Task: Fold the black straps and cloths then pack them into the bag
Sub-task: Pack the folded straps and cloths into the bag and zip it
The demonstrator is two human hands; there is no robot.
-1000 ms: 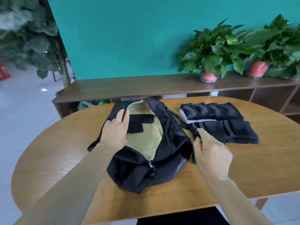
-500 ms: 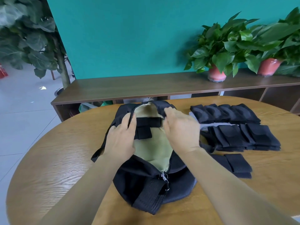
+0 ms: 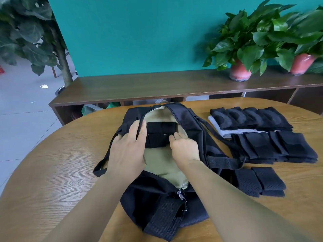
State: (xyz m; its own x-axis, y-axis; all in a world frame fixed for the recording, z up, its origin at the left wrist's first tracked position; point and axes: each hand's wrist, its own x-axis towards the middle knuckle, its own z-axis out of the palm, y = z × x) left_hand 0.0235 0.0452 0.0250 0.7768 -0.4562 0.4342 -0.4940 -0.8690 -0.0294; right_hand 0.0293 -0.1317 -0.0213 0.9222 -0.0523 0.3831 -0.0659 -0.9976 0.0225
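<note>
From where I stand nothing can be read: no lettering, label, brand mark or number shows on any surface, cloth or pot in sight.

Bright even daylight, soft shadows, motion-blurred plants (image 3: pixel 248 41) at right, wide-angle edge distortion
</note>
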